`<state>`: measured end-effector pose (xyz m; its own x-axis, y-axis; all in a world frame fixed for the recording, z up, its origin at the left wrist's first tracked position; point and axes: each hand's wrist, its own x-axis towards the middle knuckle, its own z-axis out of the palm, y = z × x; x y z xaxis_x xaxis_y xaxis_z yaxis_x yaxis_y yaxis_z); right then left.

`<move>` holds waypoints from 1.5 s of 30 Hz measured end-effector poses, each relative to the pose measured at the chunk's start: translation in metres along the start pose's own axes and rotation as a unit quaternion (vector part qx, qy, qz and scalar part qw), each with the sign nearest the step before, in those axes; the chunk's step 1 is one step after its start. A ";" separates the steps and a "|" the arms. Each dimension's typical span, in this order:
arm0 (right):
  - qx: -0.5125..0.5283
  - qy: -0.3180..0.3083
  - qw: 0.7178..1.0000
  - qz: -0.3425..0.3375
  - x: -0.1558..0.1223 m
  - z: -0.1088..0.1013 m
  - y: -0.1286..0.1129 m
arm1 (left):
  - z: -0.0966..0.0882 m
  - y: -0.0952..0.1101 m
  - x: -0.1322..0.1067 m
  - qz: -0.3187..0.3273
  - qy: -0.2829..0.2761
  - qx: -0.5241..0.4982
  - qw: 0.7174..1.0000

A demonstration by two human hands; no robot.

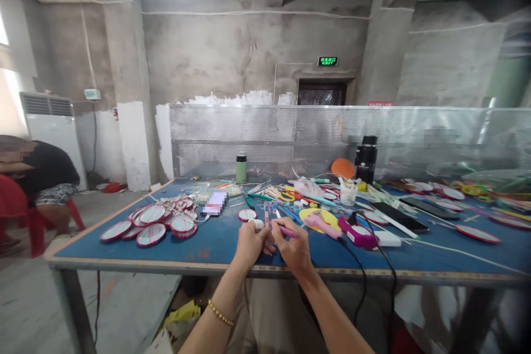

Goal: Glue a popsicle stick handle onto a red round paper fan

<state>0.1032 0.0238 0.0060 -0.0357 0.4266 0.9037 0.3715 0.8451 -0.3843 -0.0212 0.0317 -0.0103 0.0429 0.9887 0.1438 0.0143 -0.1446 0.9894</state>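
My left hand point(251, 244) is closed near the front edge of the blue table, its fingers around a thin wooden stick point(266, 213). A small white rounded piece point(256, 224) shows at its fingertips; whether it is held or lies behind them I cannot tell. Close beside it, my right hand point(295, 246) grips a pink-purple pen point(286, 228), its tip end towards the left hand. Just beyond the hands lies a round white disc with a red rim point(247, 214). A yellow paddle-shaped piece point(309, 218) and a pink glue gun point(326, 227) are to the right.
Stacked red-rimmed discs point(151, 227) and a phone point(215, 203) lie left. A purple device point(359, 232) with black cables, a dark tablet point(398, 217) and scattered sticks fill the right. A green bottle point(241, 169) and black thermos point(367, 160) stand behind. A person point(50, 171) sits far left.
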 end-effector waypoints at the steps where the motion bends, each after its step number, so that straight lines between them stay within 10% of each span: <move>1: 0.000 -0.002 1.000 -0.001 0.000 0.000 0.000 | 0.000 0.000 0.000 -0.002 0.002 0.002 1.000; 45: -0.007 -0.004 1.000 0.013 -0.003 0.002 0.000 | 0.000 0.004 -0.005 -0.024 0.011 0.028 0.999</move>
<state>0.1012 0.0228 0.0029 -0.0321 0.4515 0.8917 0.3849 0.8290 -0.4058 -0.0214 0.0257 -0.0070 0.0180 0.9951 0.0972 0.0716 -0.0982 0.9926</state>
